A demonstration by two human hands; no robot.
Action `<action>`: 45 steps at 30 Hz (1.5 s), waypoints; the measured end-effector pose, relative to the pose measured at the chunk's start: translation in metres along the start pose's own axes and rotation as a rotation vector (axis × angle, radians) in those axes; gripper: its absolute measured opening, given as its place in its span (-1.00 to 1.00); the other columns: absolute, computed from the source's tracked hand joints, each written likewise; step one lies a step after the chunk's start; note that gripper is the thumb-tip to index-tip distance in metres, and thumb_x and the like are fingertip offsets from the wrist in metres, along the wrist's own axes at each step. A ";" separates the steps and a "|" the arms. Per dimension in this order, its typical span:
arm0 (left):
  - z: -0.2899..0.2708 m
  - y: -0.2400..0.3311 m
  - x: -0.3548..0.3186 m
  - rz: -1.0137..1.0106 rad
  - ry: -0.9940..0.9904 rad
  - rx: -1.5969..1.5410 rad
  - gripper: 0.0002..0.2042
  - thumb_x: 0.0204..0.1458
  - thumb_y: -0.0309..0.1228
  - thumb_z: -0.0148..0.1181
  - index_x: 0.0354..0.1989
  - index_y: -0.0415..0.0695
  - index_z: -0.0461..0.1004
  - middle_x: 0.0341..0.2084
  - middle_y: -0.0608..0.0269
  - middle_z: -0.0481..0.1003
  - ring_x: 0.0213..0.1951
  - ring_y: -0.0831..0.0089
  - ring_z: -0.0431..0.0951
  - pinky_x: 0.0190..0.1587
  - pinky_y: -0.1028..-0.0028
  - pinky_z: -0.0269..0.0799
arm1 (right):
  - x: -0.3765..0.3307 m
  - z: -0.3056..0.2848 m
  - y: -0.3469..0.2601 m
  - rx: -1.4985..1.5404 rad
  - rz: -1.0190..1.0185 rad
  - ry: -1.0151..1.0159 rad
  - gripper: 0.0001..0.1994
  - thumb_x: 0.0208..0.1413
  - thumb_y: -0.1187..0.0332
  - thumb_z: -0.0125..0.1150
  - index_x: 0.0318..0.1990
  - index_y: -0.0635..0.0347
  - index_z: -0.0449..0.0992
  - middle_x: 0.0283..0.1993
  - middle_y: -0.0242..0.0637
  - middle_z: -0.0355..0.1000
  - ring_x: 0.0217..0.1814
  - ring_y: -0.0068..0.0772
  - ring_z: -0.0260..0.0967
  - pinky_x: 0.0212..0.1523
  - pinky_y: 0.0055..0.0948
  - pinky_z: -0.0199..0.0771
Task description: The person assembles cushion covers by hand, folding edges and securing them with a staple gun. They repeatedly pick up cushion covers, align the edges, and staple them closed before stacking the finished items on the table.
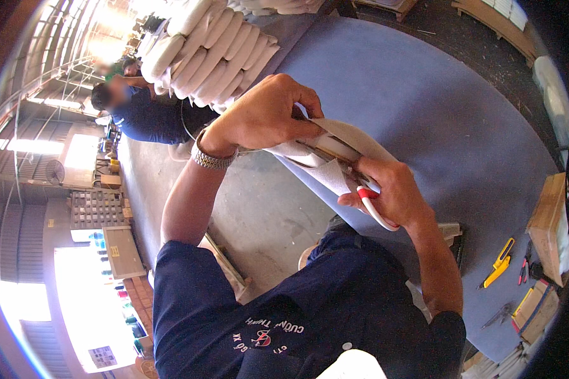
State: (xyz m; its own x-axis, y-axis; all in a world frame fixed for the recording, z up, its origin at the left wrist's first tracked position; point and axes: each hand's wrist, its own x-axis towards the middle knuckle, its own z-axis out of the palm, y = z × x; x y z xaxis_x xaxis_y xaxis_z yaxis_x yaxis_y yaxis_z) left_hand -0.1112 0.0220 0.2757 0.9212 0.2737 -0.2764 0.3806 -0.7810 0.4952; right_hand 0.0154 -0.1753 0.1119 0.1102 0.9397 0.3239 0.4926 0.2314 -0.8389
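My left hand (265, 114), with a metal watch on its wrist, is closed on the edge of a white fabric-covered padded piece (330, 177) held above the table's near edge. My right hand (392, 189) is wrapped round scissors (380, 213) with a white and red handle. Their blades reach in among the folds of fabric at the piece's edge, partly hidden by my fingers and the cloth. A loose flap of white cloth hangs next to the blades.
A blue-topped table (423, 95) spreads ahead and right. On it lie a yellow utility knife (499, 262), red-handled pliers (525, 262) and a wooden block (545, 230). Stacked white padded pieces (215, 57) rise at far left. Another person (148, 117) is beyond on the left.
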 end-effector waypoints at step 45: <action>-0.005 -0.016 0.009 -0.002 0.102 -0.098 -0.73 0.08 -0.24 0.38 -0.36 -0.25 0.67 -0.58 0.20 0.59 -0.54 0.54 0.51 -0.41 0.46 0.45 | -0.029 -0.015 0.011 -0.025 0.082 0.079 -0.42 -0.24 0.23 0.69 -0.05 0.28 0.58 -0.15 -0.01 0.59 -0.18 -0.06 0.60 -0.14 -0.23 0.57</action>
State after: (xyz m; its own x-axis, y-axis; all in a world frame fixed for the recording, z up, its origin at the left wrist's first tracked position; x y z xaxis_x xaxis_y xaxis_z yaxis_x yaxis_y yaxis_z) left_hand -0.1091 0.0403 0.2697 0.9218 0.3349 -0.1953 0.3843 -0.7228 0.5743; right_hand 0.0307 -0.2036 0.1002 0.2179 0.9323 0.2886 0.5001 0.1473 -0.8534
